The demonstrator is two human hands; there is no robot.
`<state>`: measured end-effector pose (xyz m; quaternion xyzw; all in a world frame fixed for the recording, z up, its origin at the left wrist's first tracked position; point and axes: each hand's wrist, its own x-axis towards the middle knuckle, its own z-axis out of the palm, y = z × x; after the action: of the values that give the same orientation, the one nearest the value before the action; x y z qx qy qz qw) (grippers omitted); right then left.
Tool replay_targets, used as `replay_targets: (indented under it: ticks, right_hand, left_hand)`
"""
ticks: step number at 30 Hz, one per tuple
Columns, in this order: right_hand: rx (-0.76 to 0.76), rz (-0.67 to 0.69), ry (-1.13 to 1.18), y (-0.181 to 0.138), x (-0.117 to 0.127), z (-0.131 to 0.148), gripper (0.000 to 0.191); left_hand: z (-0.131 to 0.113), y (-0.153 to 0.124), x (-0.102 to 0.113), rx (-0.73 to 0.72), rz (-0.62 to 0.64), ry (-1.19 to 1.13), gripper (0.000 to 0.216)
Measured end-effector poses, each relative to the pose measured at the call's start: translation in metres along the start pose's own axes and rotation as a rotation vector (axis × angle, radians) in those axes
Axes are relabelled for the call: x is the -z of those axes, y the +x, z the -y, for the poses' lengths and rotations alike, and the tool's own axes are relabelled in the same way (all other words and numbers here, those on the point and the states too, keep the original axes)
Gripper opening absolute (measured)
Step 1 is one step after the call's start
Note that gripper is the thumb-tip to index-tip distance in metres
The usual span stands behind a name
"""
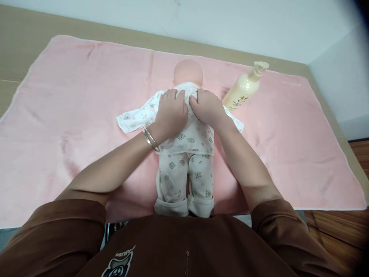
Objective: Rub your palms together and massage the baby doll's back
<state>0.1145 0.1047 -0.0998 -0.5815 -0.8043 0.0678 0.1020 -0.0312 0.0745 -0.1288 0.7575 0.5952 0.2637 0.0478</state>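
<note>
"Where is our doll [188, 72]?"
"We have it lying in the middle of the pink blanket [276, 154], with its head away from us."
"What are we holding?"
"Its white shirt [198, 134], up by the neck. Our left hand [173, 113] has its fingers curled tight on the cloth, and our right hand [208, 109] pinches it just beside."
"What else do we see?"
"Pants [172, 177] with little pictures, two silver bangles [150, 139] on our left wrist, a yellow pump bottle [243, 89] near one sleeve, and the table [20, 57] under the blanket."
</note>
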Motion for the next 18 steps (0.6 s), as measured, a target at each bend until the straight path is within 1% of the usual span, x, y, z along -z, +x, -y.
replay_targets:
  ticks: [2, 3, 5, 7, 10, 13, 15, 18]
  right_hand:
    - [-0.017, 0.021, 0.030, 0.003, -0.001, -0.005, 0.052]
    - [-0.010, 0.026, 0.039, 0.003, -0.001, -0.006, 0.054]
    - [0.011, 0.032, 0.041, 0.000, 0.001, -0.005, 0.056]
    - [0.031, 0.036, 0.013, -0.007, 0.003, 0.001, 0.056]
    - [0.067, 0.010, -0.086, -0.021, 0.007, 0.014, 0.050]
    - [0.123, -0.016, -0.181, -0.028, 0.010, 0.022, 0.046]
    - [0.137, 0.004, -0.185, -0.025, 0.011, 0.020, 0.044]
    - [0.083, 0.047, -0.086, -0.012, 0.012, 0.008, 0.043]
  left_hand:
    - [-0.005, -0.005, 0.004, -0.066, -0.007, -0.038, 0.026]
    - [-0.006, -0.005, 0.006, -0.075, -0.001, -0.067, 0.026]
    - [-0.002, 0.001, 0.010, -0.027, 0.022, -0.135, 0.021]
    - [0.005, 0.011, 0.011, 0.066, 0.044, -0.187, 0.013]
    - [0.016, 0.023, 0.007, 0.151, 0.067, -0.216, 0.018]
    - [0.021, 0.024, -0.003, 0.148, 0.039, -0.196, 0.018]
    - [0.022, 0.021, -0.007, 0.137, 0.024, -0.159, 0.020]
    - [0.021, 0.017, -0.009, 0.127, 0.041, -0.129, 0.027]
